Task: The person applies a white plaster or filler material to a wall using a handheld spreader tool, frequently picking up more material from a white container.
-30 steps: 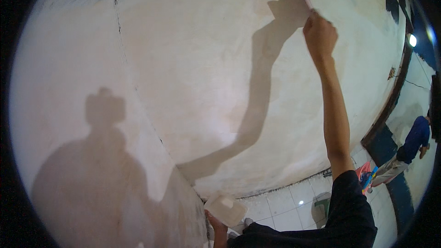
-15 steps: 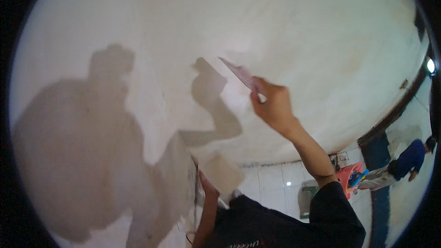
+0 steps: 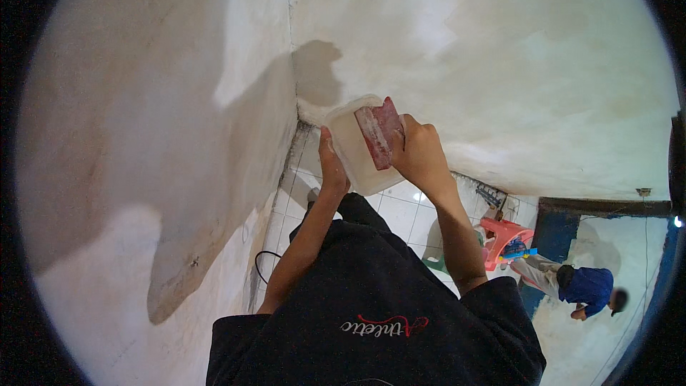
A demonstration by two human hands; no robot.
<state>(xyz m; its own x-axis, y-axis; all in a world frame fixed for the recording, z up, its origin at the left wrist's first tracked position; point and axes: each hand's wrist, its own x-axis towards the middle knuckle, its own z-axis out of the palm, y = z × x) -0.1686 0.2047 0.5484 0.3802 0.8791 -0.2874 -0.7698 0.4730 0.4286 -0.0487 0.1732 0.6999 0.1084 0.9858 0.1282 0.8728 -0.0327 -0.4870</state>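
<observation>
My left hand grips the left side of a whitish rectangular plastic tub, which tilts in front of my chest. My right hand holds a dark red, flat putty spreader over the tub's right half. Pale residue streaks the spreader's face. Whether its edge touches the tub cannot be made out. What lies at the bottom of the tub is hard to tell, since its inside looks evenly pale.
Patchy off-white walls meet in a corner, the left wall and the far wall. Below lies white floor tile. At right, a pink plastic stool carries blue items, near another person. A black cable curls at left.
My right hand has come down and away from the far wall with the spreader, to the tub. The tub and my left hand now appear higher and more central as the view tilts down.
</observation>
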